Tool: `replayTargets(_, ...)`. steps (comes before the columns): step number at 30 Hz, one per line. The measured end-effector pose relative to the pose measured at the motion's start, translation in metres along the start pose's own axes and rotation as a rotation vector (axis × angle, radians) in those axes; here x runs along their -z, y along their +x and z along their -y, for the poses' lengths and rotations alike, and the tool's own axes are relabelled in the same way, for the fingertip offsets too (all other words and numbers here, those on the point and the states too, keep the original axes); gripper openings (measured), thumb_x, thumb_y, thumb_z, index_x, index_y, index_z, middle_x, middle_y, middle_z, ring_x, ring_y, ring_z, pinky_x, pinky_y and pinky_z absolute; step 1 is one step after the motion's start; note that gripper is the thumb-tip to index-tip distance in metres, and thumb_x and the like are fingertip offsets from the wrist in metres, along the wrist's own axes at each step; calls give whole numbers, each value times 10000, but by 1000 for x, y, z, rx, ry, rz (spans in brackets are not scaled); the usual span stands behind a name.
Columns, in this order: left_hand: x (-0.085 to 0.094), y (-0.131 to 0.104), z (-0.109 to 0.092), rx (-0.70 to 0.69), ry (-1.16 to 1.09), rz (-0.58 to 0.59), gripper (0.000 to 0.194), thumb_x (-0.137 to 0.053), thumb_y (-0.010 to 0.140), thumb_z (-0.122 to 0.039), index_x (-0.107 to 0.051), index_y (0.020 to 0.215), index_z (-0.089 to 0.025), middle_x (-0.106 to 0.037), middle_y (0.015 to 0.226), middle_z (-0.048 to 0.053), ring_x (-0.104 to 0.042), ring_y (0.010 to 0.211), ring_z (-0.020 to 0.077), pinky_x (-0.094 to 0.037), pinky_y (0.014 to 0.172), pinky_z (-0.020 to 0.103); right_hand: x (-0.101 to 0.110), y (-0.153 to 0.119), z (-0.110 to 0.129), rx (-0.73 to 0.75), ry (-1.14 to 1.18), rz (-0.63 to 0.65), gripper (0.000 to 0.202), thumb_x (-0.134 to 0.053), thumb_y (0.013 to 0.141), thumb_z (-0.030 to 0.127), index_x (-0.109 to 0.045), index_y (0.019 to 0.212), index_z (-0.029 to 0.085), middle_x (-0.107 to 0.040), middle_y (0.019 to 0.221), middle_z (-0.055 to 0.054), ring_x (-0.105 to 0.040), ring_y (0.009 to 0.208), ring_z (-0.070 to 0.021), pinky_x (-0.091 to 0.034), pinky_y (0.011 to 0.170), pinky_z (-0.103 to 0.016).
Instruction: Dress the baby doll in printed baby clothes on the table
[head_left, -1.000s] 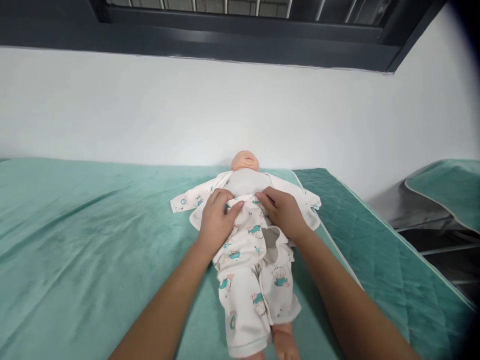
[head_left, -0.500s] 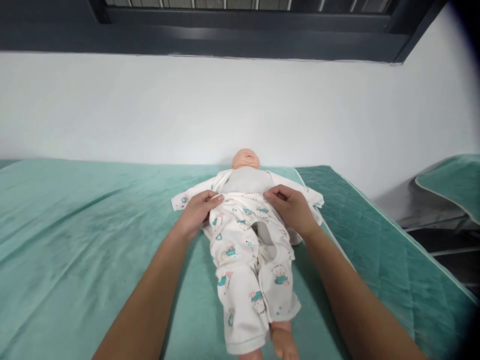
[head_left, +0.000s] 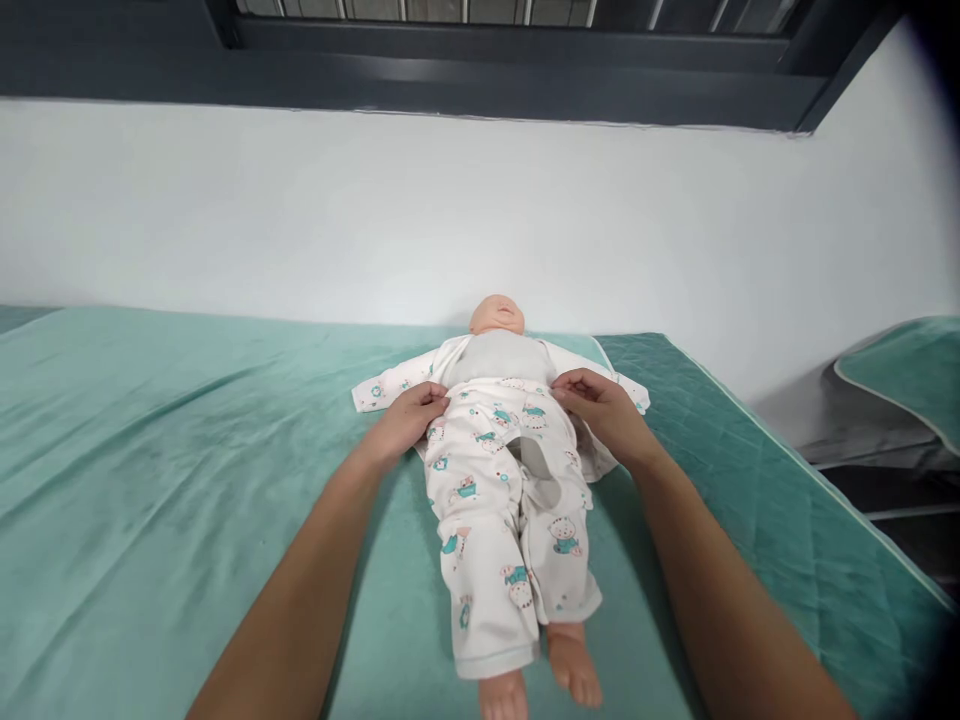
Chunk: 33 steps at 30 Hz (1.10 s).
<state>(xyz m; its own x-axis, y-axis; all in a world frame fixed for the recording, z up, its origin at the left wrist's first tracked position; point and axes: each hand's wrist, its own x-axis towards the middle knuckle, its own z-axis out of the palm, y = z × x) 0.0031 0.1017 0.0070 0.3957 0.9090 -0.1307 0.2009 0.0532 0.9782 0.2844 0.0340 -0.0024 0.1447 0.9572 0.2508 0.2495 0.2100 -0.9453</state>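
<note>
A baby doll [head_left: 497,316] lies on its back, head by the wall and bare feet toward me. White printed pants [head_left: 480,500] with an open crotch cover its legs up to the waist. Its white printed jacket [head_left: 397,381] is spread open under it, sleeves out to both sides, over a grey torso. My left hand [head_left: 411,418] pinches the pants' waistband at the doll's hip on the left. On the opposite side, my right hand [head_left: 600,408] has its thumb and fingers closed on the waistband's edge.
A green sheet [head_left: 187,480] lies under the doll, with a darker quilted pad [head_left: 750,480] to the right. A white wall [head_left: 337,220] rises behind, below a dark window frame [head_left: 510,85]. Another green-covered surface [head_left: 900,370] stands at the far right.
My right hand has moved outward to the right along the waistband, toward the doll's hip. My left hand stays at its side. The view has shifted slightly, showing more of the feet.
</note>
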Motion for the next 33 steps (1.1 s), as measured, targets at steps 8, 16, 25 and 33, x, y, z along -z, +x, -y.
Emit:
replayTargets(8, 7, -1, 1, 70, -22, 97, 271, -660, 778, -416, -623, 893, -174, -527, 735, -26, -445, 589, 76, -335, 524, 200, 12, -14, -5, -102, 43, 78, 261, -737, 785, 435, -645, 873, 208, -587, 759, 13, -497, 668, -117, -384, 598, -248)
replayTargets(16, 14, -7, -2, 97, -48, 143, 234, -687, 721, -272, -601, 913, -170, -578, 800, -18, -515, 657, 82, -393, 595, 211, 23, -18, 4, -233, -15, 346, 300, -731, 788, 471, -654, 869, 192, -622, 795, -17, -526, 703, -138, -417, 648, -272)
replayTargets(25, 13, -11, 0, 75, -128, 242, 155, -620, 697, -202, -562, 840, -189, -537, 766, -30, -506, 678, 96, -394, 602, 208, 22, -20, 3, -284, 103, 381, 300, -798, 712, 354, -607, 875, 190, -623, 838, -20, -552, 740, -145, -427, 655, -263)
replayTargets(33, 15, -10, 5, 2, -18, 295, 352, -629, 639, -121, -559, 974, -204, -612, 888, -17, -537, 753, 127, -426, 638, 227, 12, -17, -3, -360, 19, 298, 240, -716, 697, 291, -529, 815, 197, -555, 712, 29, -479, 611, -100, -365, 550, -222)
